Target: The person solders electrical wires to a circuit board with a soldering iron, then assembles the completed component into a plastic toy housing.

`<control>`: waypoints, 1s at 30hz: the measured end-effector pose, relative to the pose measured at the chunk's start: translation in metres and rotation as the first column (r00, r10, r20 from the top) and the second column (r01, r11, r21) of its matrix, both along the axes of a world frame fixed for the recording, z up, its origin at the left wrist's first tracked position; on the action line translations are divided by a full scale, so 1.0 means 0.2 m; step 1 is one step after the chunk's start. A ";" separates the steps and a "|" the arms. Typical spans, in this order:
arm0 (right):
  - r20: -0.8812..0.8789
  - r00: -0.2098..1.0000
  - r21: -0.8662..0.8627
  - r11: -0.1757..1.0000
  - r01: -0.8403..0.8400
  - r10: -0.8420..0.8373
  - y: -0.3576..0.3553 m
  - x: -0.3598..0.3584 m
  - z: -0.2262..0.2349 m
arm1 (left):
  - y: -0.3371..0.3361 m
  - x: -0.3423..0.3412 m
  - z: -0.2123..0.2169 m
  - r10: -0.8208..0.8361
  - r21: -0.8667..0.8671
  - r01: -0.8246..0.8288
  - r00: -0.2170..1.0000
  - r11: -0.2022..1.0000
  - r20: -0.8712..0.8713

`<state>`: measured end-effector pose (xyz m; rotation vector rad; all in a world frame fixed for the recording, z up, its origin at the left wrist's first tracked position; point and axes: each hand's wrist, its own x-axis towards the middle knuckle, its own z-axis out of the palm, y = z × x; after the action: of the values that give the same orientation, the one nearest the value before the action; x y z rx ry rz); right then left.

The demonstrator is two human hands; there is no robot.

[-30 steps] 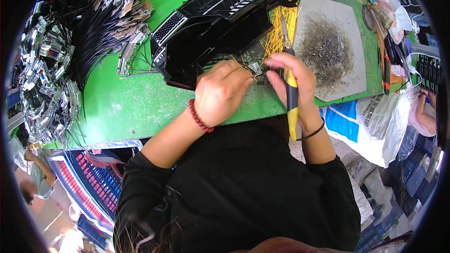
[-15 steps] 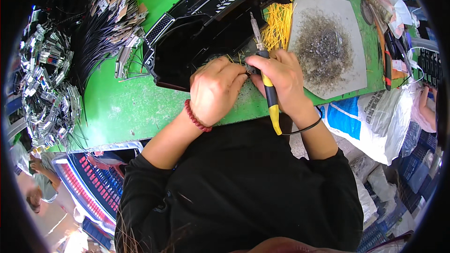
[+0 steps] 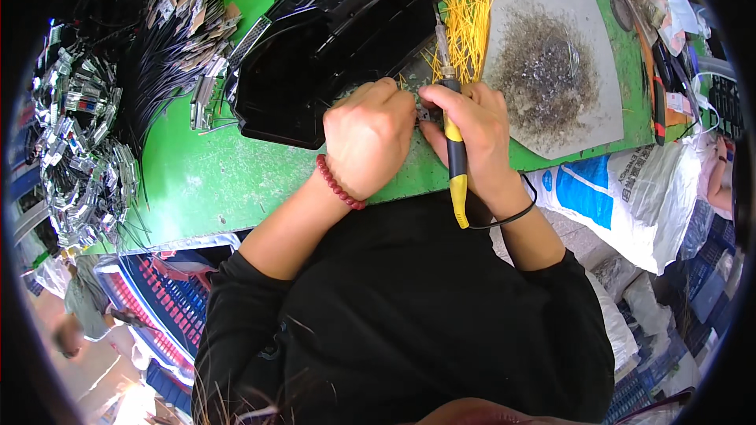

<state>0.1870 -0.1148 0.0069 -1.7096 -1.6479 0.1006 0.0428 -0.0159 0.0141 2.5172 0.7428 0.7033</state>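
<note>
In my right hand is a soldering iron with a black and yellow handle, its metal tip pointing away from me. The thumb and forefinger of that hand reach toward a small metallic part between the two hands, too small to name. My left hand is closed, its fingertips curled down beside that part; what they pinch is hidden. Just beyond and left of it lies a black plastic shell with its hollow side showing, like a toy vehicle body. Yellow wires lie in a pile behind the iron.
A grey board strewn with dark solder bits lies on the green table at right. Bundled black wires and a heap of silvery parts stand left. White sacks and blue and red crates sit below the table edge.
The black shell has shifted nearer and slightly left in view, tilting so more of its hollow shows. My hands stay close together, and the soldering iron remains in my right hand.
</note>
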 end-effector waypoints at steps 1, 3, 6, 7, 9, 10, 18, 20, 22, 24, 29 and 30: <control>-0.004 1.000 0.002 1.000 0.002 -0.001 0.00 0.00 0.00 | 0.00 0.00 0.00 -0.001 -0.010 0.001 1.000 1.000 0.007; -0.002 1.000 0.016 1.000 -0.003 0.003 -0.01 0.01 0.00 | 0.00 0.01 0.01 -0.006 -0.026 0.006 1.000 1.000 -0.006; -0.053 0.997 0.176 0.982 0.061 -0.052 -0.06 0.07 -0.06 | 0.01 0.02 0.02 -0.019 -0.051 0.018 1.000 0.999 -0.019; -0.194 0.980 0.158 0.985 0.068 -0.036 -0.10 0.10 -0.01 | 0.01 0.01 0.02 -0.024 -0.060 0.023 1.000 0.998 -0.018; -0.696 0.717 0.082 0.987 0.140 -0.044 -0.27 0.16 -0.02 | 0.01 0.01 0.03 -0.030 -0.061 0.029 0.999 0.998 -0.024; -0.607 0.792 0.155 0.968 0.196 -0.064 -0.31 0.23 0.02 | 0.01 0.02 0.04 -0.037 -0.070 0.034 0.999 0.997 -0.039; -0.759 0.552 0.147 0.736 0.660 -0.344 -0.58 0.67 -0.04 | 0.01 0.02 0.05 -0.060 -0.057 0.057 0.996 0.997 -0.058; -0.727 0.594 0.187 0.734 0.653 -0.343 -0.58 0.68 -0.05 | 0.00 0.04 0.05 -0.058 -0.059 0.056 0.997 0.997 -0.045; -0.730 0.581 0.149 0.745 0.650 -0.361 -0.56 0.68 -0.05 | 0.00 0.03 0.06 -0.054 -0.063 0.052 0.998 0.997 -0.040; -0.723 0.594 0.153 0.756 0.636 -0.354 -0.55 0.69 -0.05 | 0.00 0.03 0.06 -0.058 -0.068 0.055 0.998 0.996 -0.039; -0.678 0.617 0.120 0.767 0.630 -0.401 -0.53 0.68 -0.06 | 0.01 0.03 0.05 -0.057 -0.082 0.055 0.998 0.995 -0.025; -0.677 0.617 0.121 0.766 0.631 -0.401 -0.53 0.68 -0.06 | 0.01 0.03 0.05 -0.059 -0.089 0.057 0.998 0.994 -0.017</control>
<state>0.3231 -0.2214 -0.0047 -1.5744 -0.5811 0.0649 0.0492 -0.0142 0.0236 2.4583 0.6892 0.6140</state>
